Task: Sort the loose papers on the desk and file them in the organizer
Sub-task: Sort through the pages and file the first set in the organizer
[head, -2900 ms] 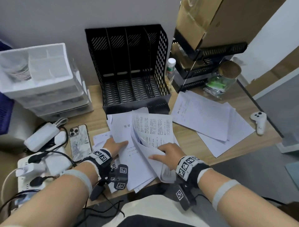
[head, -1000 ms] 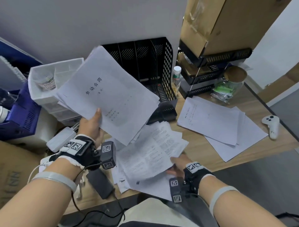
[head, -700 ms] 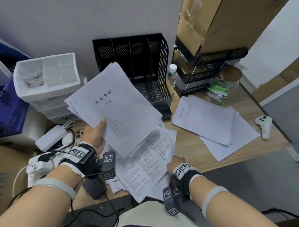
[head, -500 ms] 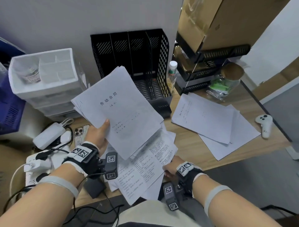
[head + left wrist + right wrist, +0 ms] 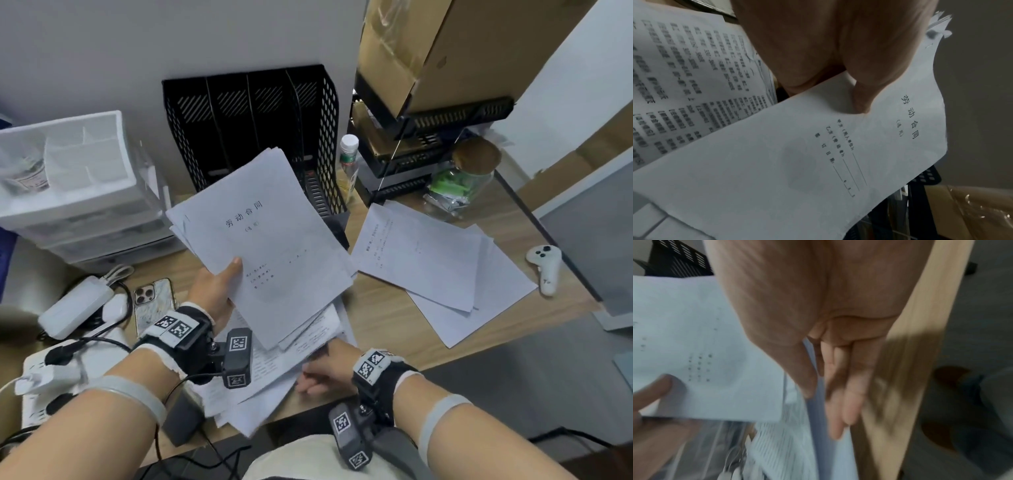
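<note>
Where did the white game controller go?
In the head view, the white game controller lies on the far right edge of the desk, just right of the spread of loose papers, away from both hands.

left hand [image 5: 213, 288] lifted a paper stack [image 5: 270, 240] off the desk, right hand [image 5: 329, 368] slid under the remaining sheets [image 5: 274, 373]

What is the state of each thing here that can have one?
left hand: grips the held sheaf
held sheaf: lifted, tilted
right hand: fingers straight, slid under the printed pile
printed pile: on the desk, untidy
organizer: upright, slots empty
right stack: flat on the desk
</note>
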Motion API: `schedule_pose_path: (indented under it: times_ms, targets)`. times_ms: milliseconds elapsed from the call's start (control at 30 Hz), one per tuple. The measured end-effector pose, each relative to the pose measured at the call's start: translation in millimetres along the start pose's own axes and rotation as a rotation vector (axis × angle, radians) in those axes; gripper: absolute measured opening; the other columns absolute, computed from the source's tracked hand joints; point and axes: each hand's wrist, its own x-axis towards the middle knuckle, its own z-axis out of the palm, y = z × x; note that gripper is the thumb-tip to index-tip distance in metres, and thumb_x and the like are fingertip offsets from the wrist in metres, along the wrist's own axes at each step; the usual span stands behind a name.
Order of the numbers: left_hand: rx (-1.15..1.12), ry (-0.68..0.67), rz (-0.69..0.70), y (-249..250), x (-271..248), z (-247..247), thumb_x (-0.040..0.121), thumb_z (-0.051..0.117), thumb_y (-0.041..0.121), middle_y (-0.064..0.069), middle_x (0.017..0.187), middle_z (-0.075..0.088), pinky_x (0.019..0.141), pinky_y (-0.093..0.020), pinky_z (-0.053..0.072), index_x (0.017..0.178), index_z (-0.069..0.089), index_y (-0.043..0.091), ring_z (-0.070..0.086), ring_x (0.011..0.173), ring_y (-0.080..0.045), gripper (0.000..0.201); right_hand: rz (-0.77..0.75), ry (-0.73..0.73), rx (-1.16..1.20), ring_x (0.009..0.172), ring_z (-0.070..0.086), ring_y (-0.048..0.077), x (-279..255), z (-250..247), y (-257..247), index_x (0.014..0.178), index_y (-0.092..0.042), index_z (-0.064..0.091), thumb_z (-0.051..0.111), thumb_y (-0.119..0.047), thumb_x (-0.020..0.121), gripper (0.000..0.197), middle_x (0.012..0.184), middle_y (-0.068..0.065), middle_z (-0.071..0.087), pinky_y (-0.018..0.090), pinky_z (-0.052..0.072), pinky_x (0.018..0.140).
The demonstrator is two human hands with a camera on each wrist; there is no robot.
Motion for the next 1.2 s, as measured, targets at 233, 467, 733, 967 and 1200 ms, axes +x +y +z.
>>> schedule_pose_path:
  times_ms: [233, 467, 733, 967, 1200]
  targets:
    - [0.112, 0.065, -0.071, -24.4, 9.1, 24.7, 0.103, 0.053, 0.008, -0.011, 0.135, 0.065, 0.104, -0.049, 0.048, 0.145, 0.051, 0.006, 0.065, 0.116, -0.032, 0.042, -0.022, 0.787, -0.645, 0.098, 0.061, 0.031, 0.6, -139.8, -12.7, 0.105, -0.021, 0.053, 0.052, -0.013, 0.08, 0.027, 0.11, 0.011, 0.059, 0.032, 0.052, 0.082]
    - [0.276, 0.155, -0.154, -58.5, 20.6, 46.3, 0.1, 0.06, 0.011, -0.013, 0.125, 0.071, 0.109, -0.057, 0.047, 0.132, 0.061, 0.008, 0.066, 0.117, -0.038, 0.032, -0.087, 0.671, -1.023, 0.152, 0.0, 0.025, 28.0, -196.6, -49.6, 0.154, -0.027, 0.014, 0.063, -0.016, 0.082, 0.088, 0.165, 0.002, -0.001, 0.045, 0.026, 0.119]
    - [0.29, 0.244, -0.193, -68.9, 21.1, 48.8, 0.099, 0.064, 0.013, -0.013, 0.125, 0.073, 0.107, -0.055, 0.05, 0.133, 0.062, 0.005, 0.069, 0.115, -0.036, 0.035, -0.072, 0.73, -1.379, 0.116, 0.049, 0.03, 51.1, -204.5, -73.4, 0.132, -0.017, 0.045, 0.058, -0.011, 0.081, 0.053, 0.125, 0.009, 0.05, 0.036, 0.045, 0.074]
    - [0.244, 0.234, -0.194, -60.5, 18.2, 68.9, 0.1, 0.062, 0.012, -0.011, 0.121, 0.073, 0.104, -0.053, 0.051, 0.132, 0.061, 0.009, 0.069, 0.112, -0.036, 0.033, -0.241, 0.9, -0.873, 0.068, 0.051, 0.033, 13.6, -231.5, -97.9, 0.067, -0.012, 0.046, 0.048, -0.005, 0.084, 0.018, 0.063, 0.005, 0.049, 0.028, 0.036, 0.058]
    - [0.221, 0.096, -0.169, -40.0, 16.7, 105.4, 0.102, 0.058, 0.011, -0.006, 0.111, 0.075, 0.098, -0.049, 0.053, 0.119, 0.067, 0.013, 0.071, 0.103, -0.031, 0.019, -0.749, 0.693, -0.454, 0.053, 0.05, 0.003, -33.5, -170.0, -118.2, 0.054, -0.033, 0.056, 0.058, -0.02, 0.091, 0.039, 0.05, -0.015, 0.053, 0.012, 0.039, 0.055]
